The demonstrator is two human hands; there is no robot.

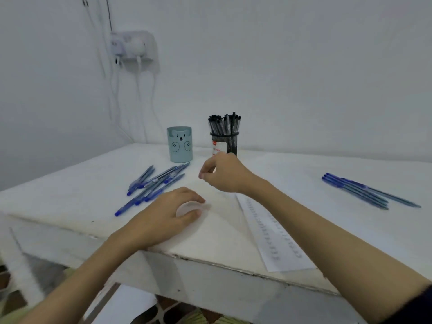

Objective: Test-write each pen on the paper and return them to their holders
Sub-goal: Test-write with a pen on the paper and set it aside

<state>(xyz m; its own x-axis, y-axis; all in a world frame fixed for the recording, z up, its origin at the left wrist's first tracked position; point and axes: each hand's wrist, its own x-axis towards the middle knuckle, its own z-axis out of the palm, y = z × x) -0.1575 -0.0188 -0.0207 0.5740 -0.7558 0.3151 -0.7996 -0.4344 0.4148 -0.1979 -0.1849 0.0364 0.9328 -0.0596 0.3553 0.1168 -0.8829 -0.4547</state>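
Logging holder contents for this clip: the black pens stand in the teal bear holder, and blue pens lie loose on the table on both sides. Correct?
Not quite. In the head view the black pens stand in the black mesh holder, not in the teal bear holder. Blue pens do lie loose on the table on both sides.

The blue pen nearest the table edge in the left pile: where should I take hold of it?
Pinch that blue pen mid-barrel from above, with the left hand, which rests closest. It lies flat, slanting away to the right, its lower end sticking out free of the pile. Its upper half lies among other pens, so set the grip low.
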